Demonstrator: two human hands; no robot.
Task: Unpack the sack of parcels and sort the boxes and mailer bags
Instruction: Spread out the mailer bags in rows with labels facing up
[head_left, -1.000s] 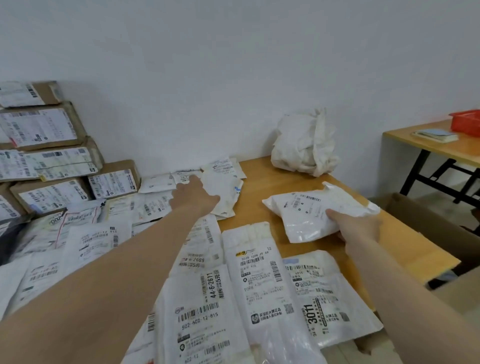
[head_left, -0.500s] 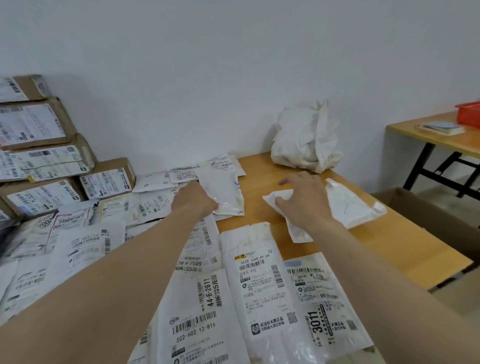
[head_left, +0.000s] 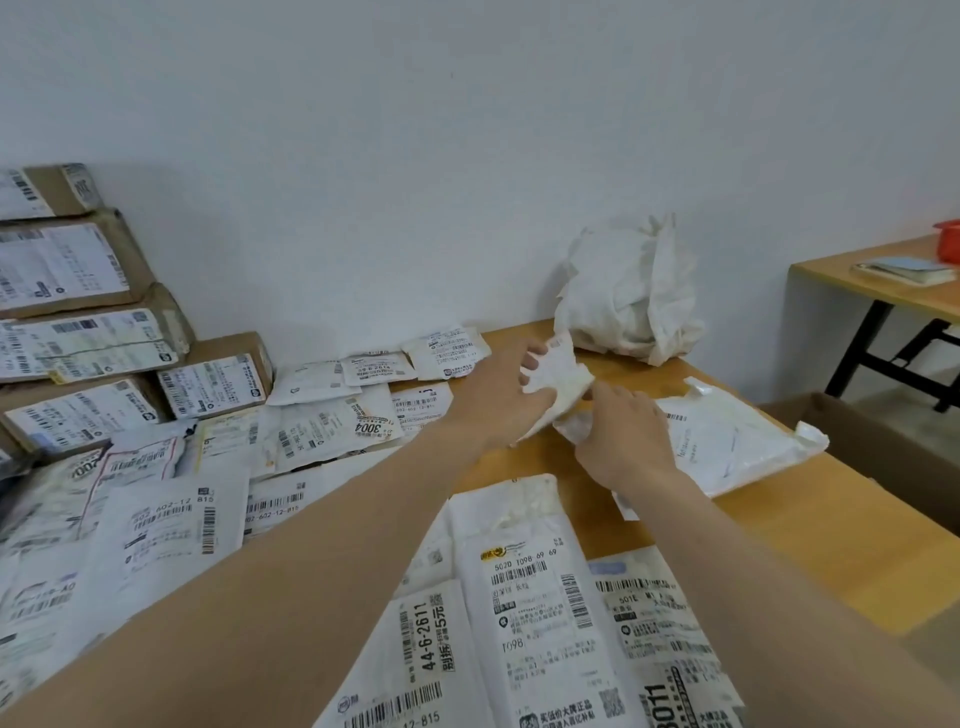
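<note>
spanning the view, the wooden table (head_left: 779, 551) was found mostly covered. cardboard boxes (head_left: 67, 291) were stacked against the wall at its left with labels facing out, judged to be so placed that they could be read and kept apart from the soft parcels. flat mailer bags (head_left: 171, 530) were laid overlapping, label up, across the left and near parts. the crumpled white sack (head_left: 628, 296) was set at the far edge by the wall (probably emptied or nearly so, though its inside could not be seen). a large white mailer (head_left: 727, 441) was laid alone on bare wood at the right. a small white mailer (head_left: 561, 379) was held raised over the table, just beside the large one. its upper end was gripped in the curled fingers of the left hand (head_left: 498, 400) and its lower end pinched by the right hand (head_left: 623, 441), judged to be so held that its label could be found before placing.
</note>
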